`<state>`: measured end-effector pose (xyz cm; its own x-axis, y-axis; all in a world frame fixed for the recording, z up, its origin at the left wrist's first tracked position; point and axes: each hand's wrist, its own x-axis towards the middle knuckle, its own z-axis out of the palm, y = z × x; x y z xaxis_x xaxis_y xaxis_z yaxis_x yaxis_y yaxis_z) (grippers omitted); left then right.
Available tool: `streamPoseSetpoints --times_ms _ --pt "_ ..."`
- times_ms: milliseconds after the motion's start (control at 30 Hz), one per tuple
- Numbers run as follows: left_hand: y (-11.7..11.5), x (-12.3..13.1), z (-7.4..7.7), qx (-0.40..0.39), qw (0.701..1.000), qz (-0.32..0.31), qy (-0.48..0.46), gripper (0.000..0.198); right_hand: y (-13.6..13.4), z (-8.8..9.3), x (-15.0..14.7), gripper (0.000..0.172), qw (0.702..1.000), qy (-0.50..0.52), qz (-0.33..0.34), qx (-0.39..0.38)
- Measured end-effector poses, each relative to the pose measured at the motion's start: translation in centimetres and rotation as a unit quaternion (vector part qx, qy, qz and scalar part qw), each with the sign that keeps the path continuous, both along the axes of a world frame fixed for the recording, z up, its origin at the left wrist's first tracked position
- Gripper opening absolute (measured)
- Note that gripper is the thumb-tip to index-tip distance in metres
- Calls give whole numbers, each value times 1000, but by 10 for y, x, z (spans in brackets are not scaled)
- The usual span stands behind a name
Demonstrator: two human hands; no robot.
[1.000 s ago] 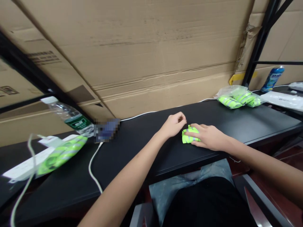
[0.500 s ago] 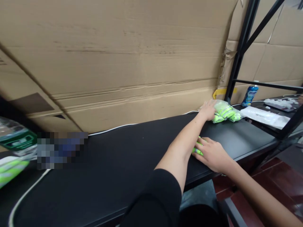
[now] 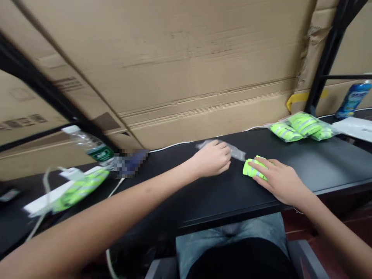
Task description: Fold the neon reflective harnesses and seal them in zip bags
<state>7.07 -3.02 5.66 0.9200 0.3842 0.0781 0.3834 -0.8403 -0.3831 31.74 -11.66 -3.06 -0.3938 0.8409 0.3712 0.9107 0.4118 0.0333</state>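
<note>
My left hand [image 3: 213,158] is closed on an empty-looking clear plastic bag [image 3: 236,152], whose ends stick out on both sides of the fist above the black tabletop. To its right lies a folded piece of neon-yellow reflective fabric [image 3: 249,169] with grey stripes. My right hand [image 3: 280,180] grips that fabric from the right, fingers over its top and covering part of it. Beyond the right hand, near the cardboard wall, rests a clear bag of several similar neon folded pieces [image 3: 305,126].
A neon piece in clear plastic [image 3: 83,190] lies at the left, near a tilted clear bottle with a green label [image 3: 101,153]. A blue bottle [image 3: 353,99] and a white packet [image 3: 356,128] are at the right. Black metal posts [image 3: 327,58] flank the cardboard [image 3: 203,77].
My left hand has drawn back left from the bag of neon pieces and now holds a clear plastic bag. My right hand stays on the folded fabric. The view has turned left.
</note>
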Motion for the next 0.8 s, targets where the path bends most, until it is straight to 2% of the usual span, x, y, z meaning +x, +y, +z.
streamPoseSetpoints --times_ms 100,167,233,333,367,467,533,700,800 --pt "-42 -63 -7 -83 995 57 28 30 0 -4 2 45 1000 -5 5 16" --pt "-61 -86 -9 -138 986 97 -5 36 0 -5 2 45 1000 -7 15 22" --pt "-71 -96 -9 -168 976 127 -48 41 -2 -4 2 45 999 -7 35 20" --pt "-70 -92 -9 -171 968 146 -112 40 -6 0 1 53 997 -6 74 19" --pt "-66 -87 -10 -171 966 147 -126 51 -8 1 0 61 996 -7 86 19" --pt "-54 -73 -19 -193 962 147 -126 109 -16 4 -1 85 992 -12 127 21" --pt "-47 -66 -26 -224 957 154 -102 126 -24 4 -2 88 988 -22 153 28" --pt "-43 -65 -34 -260 943 177 -104 125 -50 -3 -6 57 974 -51 212 67" --pt "-47 -69 -35 -246 946 168 -126 120 -59 -8 -7 61 968 -40 231 92"
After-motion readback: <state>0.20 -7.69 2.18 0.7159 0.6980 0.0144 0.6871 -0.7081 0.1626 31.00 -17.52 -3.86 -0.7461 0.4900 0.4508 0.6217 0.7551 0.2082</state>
